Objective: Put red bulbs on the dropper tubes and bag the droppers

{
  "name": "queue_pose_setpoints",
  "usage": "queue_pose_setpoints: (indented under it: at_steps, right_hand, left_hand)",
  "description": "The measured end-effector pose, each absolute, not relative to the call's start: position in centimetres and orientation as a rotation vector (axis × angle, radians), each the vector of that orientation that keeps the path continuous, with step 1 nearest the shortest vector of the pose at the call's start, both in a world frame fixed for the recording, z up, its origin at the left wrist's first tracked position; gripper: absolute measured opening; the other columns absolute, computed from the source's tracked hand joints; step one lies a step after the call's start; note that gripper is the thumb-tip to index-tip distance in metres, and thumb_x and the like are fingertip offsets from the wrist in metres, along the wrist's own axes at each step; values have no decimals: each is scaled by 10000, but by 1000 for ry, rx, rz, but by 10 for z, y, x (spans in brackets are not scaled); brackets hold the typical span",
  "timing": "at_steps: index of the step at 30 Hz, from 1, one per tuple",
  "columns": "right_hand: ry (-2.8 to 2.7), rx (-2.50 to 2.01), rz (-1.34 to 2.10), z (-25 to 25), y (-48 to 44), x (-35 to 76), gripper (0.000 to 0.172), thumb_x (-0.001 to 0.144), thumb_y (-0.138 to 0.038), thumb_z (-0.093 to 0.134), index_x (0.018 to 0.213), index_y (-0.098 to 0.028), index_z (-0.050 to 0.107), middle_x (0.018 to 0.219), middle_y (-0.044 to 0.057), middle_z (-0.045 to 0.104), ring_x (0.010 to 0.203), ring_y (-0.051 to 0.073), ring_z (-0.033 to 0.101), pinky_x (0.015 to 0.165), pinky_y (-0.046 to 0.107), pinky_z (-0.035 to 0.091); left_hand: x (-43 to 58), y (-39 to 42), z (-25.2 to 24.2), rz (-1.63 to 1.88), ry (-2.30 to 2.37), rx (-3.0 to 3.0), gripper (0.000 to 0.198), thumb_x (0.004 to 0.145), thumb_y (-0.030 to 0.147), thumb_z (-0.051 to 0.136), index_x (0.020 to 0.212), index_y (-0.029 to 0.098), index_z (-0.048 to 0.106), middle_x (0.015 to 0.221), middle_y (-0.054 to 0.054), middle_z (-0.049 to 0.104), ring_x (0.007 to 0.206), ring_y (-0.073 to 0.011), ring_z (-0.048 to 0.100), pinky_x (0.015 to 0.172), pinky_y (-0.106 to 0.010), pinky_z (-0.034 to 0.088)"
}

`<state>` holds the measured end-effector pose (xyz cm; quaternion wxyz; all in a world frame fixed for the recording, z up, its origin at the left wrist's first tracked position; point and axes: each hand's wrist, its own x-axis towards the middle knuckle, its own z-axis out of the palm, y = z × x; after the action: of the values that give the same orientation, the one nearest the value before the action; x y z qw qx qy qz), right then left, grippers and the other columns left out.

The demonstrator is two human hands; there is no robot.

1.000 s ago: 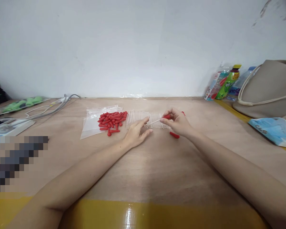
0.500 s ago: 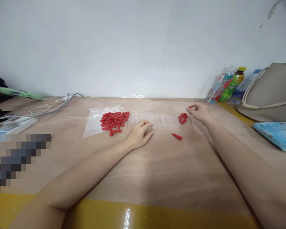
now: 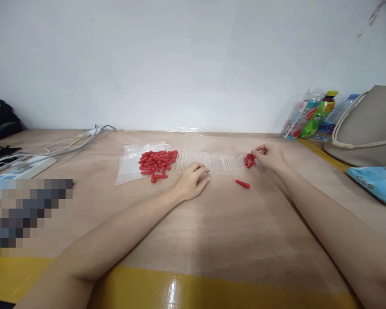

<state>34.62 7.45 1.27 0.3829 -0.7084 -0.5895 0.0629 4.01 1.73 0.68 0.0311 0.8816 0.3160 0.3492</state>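
Clear thin glass tubes [image 3: 227, 164] lie side by side in a row across the table. My left hand [image 3: 193, 181] rests at the front of the row, thumb and fingers apart, with nothing visibly held. At the row's right end, my right hand [image 3: 266, 156] pinches a red rubber bulb at its fingertips, beside a small cluster of red bulbs [image 3: 248, 162]. Clear tube ends show faintly below that hand. One loose red bulb [image 3: 243, 184] lies nearer to me. A heap of red bulbs [image 3: 157, 161] sits partly on a clear zip bag [image 3: 126, 165].
A power strip [image 3: 35, 166] with cables [image 3: 67, 150] stands at the left. Bottles [image 3: 318, 116] lean against the wall at the back right, near a beige bag [image 3: 369, 124] and a blue packet [image 3: 376, 184]. Yellow tape [image 3: 141, 287] edges the table.
My right hand has lowered slightly to the red cluster, bringing its fingertips against it. My left hand keeps its place by the tubes. The view has shifted a little.
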Motion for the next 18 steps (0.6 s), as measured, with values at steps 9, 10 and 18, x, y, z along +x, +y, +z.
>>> queue_pose_setpoints:
  at_steps: [9, 10, 18]
  right_hand:
    - [-2308, -1480, 608, 35, 6, 310, 390, 601, -565, 631, 596, -189, 528, 536, -13, 511, 482, 98, 436, 430, 227, 297]
    - [-2351, -1473, 630, 36, 3, 306, 393, 594, -561, 639, 590, -189, 513, 533, -16, 508, 481, 97, 432, 430, 226, 300]
    - [-2379, -1564, 624, 36, -1, 290, 298, 695, -452, 560, 602, -181, 479, 552, -5, 527, 505, 95, 440, 466, 224, 319]
  left_hand:
    - [51, 27, 9, 1124, 1365, 2679, 111, 772, 259, 553, 809, 164, 597, 885, -59, 545, 885, -208, 481, 789, -360, 404]
    - [56, 30, 10, 1110, 1429, 2680, 121, 773, 271, 551, 805, 165, 599, 896, -61, 543, 894, -211, 473, 792, -358, 396]
    - [119, 56, 24, 824, 1804, 2593, 289, 755, 424, 537, 805, 153, 626, 974, -98, 505, 975, -251, 401, 842, -379, 317]
